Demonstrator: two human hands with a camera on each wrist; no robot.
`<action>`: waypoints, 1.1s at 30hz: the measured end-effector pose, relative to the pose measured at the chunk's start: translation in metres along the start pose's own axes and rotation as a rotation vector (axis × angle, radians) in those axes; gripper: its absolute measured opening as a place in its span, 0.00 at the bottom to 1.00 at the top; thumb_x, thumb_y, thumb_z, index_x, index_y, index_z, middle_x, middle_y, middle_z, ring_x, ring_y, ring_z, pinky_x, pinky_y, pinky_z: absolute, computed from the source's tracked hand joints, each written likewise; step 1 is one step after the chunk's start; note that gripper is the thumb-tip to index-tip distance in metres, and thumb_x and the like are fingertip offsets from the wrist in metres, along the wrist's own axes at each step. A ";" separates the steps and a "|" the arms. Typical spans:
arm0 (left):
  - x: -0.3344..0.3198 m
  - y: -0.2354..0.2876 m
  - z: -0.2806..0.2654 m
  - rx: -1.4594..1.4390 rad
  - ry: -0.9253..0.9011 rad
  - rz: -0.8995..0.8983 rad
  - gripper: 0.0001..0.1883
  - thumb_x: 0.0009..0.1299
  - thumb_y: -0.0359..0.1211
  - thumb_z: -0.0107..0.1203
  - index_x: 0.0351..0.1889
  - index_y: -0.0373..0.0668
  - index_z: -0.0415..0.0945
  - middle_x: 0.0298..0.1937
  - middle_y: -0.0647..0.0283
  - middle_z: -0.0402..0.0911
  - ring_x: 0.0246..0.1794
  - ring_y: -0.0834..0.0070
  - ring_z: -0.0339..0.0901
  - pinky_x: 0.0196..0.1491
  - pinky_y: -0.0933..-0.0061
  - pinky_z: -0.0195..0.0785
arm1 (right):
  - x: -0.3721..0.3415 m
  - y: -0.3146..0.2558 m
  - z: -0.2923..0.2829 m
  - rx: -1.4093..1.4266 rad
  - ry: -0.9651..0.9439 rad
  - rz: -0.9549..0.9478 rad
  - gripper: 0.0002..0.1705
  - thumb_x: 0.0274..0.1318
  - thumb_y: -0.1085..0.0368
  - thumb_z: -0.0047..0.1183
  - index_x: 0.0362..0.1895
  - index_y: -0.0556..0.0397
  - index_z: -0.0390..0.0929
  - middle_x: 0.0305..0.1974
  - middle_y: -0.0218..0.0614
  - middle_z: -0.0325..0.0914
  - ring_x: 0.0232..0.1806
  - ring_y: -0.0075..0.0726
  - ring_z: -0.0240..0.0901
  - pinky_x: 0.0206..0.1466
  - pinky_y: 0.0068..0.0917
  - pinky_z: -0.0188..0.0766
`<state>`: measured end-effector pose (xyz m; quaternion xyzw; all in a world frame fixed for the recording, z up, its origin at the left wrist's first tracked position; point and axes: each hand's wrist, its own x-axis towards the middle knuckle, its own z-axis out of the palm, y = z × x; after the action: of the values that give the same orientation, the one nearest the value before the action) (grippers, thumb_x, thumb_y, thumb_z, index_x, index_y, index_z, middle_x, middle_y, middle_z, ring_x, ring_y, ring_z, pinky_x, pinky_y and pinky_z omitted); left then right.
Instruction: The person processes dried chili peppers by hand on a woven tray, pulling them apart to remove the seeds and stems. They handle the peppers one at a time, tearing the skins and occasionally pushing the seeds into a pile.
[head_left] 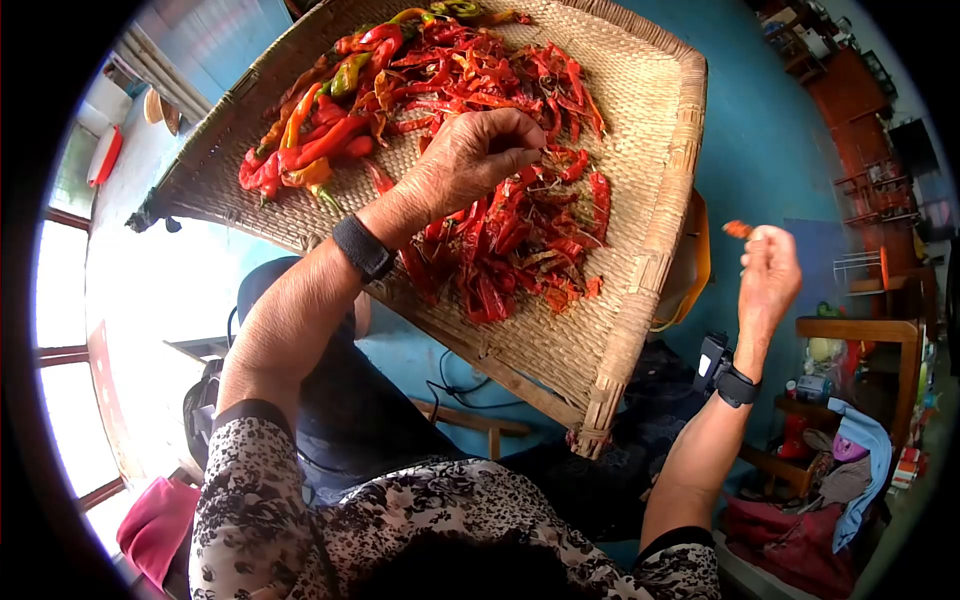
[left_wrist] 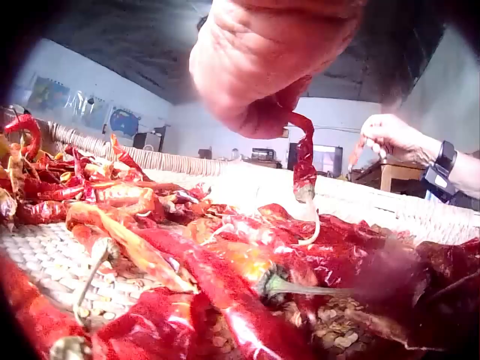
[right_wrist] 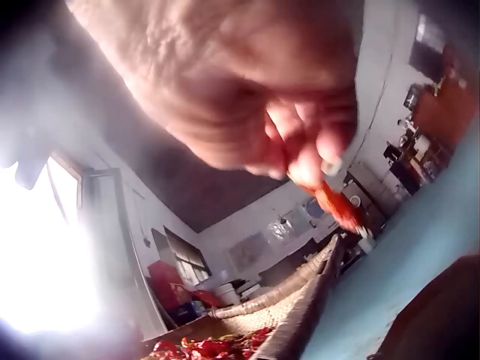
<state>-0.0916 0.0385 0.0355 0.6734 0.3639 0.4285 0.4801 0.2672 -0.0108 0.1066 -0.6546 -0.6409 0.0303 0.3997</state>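
Observation:
A woven tray (head_left: 640, 130) holds dried red chili peppers (head_left: 500, 225) and a heap of fresher red, orange and green peppers (head_left: 330, 140). Over its middle, the left hand (head_left: 465, 160) pinches a small red pepper (left_wrist: 304, 157), which hangs stem down in the left wrist view. The right hand (head_left: 768, 275) is out past the tray's right edge, pinching a short dried orange-red pepper (right_wrist: 341, 208) between thumb and fingers.
The tray's near corner (head_left: 592, 435) lies over the person's lap. An orange-rimmed container (head_left: 697, 265) is partly hidden below the tray's right edge. A wooden shelf (head_left: 860, 330) with cloths and goods stands at right; a pink cloth (head_left: 160, 530) lies lower left.

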 end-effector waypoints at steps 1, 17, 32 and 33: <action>0.000 0.003 0.001 0.049 -0.017 0.002 0.08 0.73 0.29 0.54 0.47 0.39 0.76 0.41 0.68 0.80 0.45 0.81 0.77 0.53 0.75 0.74 | 0.000 0.007 0.003 -0.049 -0.137 -0.053 0.11 0.63 0.66 0.53 0.47 0.57 0.76 0.36 0.38 0.82 0.33 0.31 0.77 0.40 0.28 0.74; -0.004 0.012 0.031 -0.073 -0.136 0.166 0.09 0.71 0.27 0.56 0.48 0.40 0.78 0.46 0.63 0.80 0.46 0.77 0.78 0.51 0.75 0.73 | -0.036 -0.090 0.082 0.320 -0.561 -0.154 0.07 0.60 0.66 0.58 0.37 0.56 0.75 0.23 0.31 0.76 0.25 0.24 0.71 0.29 0.24 0.68; -0.008 -0.027 0.030 0.956 -0.168 0.051 0.16 0.63 0.41 0.61 0.39 0.38 0.75 0.41 0.54 0.76 0.39 0.54 0.78 0.38 0.56 0.73 | -0.008 -0.008 0.012 -0.349 -0.254 -0.048 0.16 0.62 0.64 0.54 0.53 0.56 0.74 0.23 0.42 0.78 0.26 0.44 0.76 0.34 0.39 0.71; -0.005 -0.026 0.032 0.941 -0.185 0.048 0.14 0.62 0.38 0.61 0.36 0.37 0.75 0.40 0.54 0.76 0.40 0.53 0.78 0.39 0.55 0.73 | -0.009 -0.012 0.015 -0.352 -0.240 -0.100 0.18 0.62 0.64 0.54 0.55 0.55 0.73 0.25 0.44 0.79 0.27 0.48 0.77 0.35 0.41 0.71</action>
<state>-0.0659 0.0306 0.0040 0.8610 0.4586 0.1665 0.1436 0.2478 -0.0127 0.0991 -0.6735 -0.7109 -0.0243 0.2010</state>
